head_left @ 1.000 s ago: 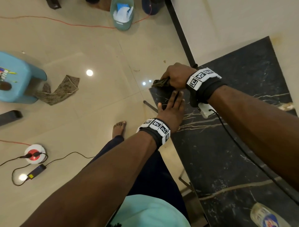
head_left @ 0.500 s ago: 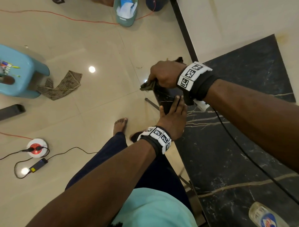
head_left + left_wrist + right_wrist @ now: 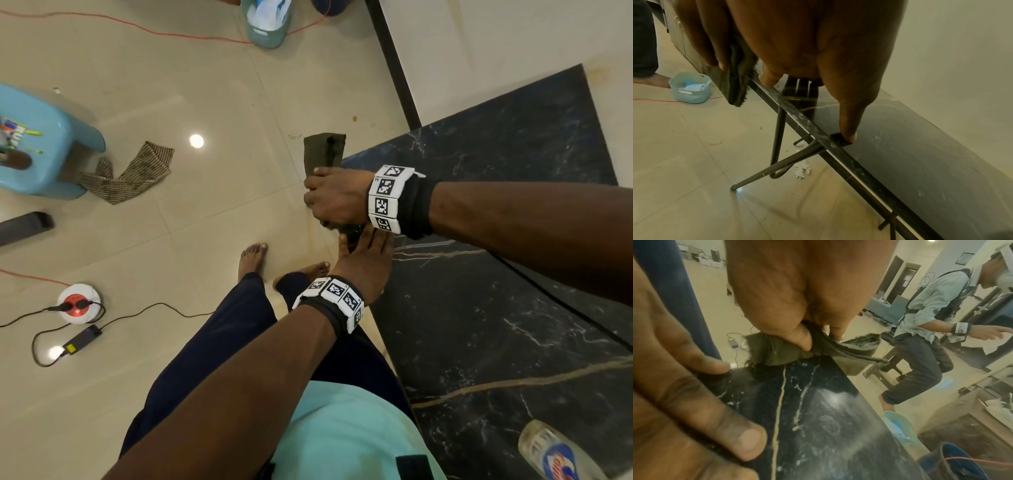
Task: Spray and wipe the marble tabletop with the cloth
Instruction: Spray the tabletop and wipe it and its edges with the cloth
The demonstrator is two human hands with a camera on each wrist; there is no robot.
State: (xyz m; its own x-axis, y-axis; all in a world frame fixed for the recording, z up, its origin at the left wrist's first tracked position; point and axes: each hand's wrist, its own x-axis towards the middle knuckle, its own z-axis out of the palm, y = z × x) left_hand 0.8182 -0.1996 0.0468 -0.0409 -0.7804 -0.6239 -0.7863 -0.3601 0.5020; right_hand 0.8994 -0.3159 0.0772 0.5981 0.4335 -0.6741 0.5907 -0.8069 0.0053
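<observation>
The black marble tabletop [image 3: 496, 308] has white and gold veins. At its near-left corner my right hand [image 3: 318, 197] grips an olive-green cloth [image 3: 323, 150], and one end of the cloth sticks out past the table edge. In the right wrist view my thumb pinches the cloth [image 3: 777, 350] against the marble [image 3: 818, 410]. My left hand [image 3: 359, 241] lies flat on the table edge just below the right hand, fingers straight. Its thumb [image 3: 849, 129] touches the marble rim. A clear spray bottle [image 3: 555, 455] with a blue and red label lies on the table at the lower right.
A black cable [image 3: 548, 294] crosses the tabletop. On the floor are a blue stool [image 3: 37, 147], a checked rag [image 3: 133, 174], a teal basket [image 3: 267, 20] and a power reel [image 3: 78, 301] with cords. Metal table legs [image 3: 777, 146] angle outward. Another person [image 3: 920, 337] stands beyond the table.
My right hand has slid the cloth along the table's left edge toward my left hand. The cloth's end now sticks out past the corner. The left hand stays flat on the edge.
</observation>
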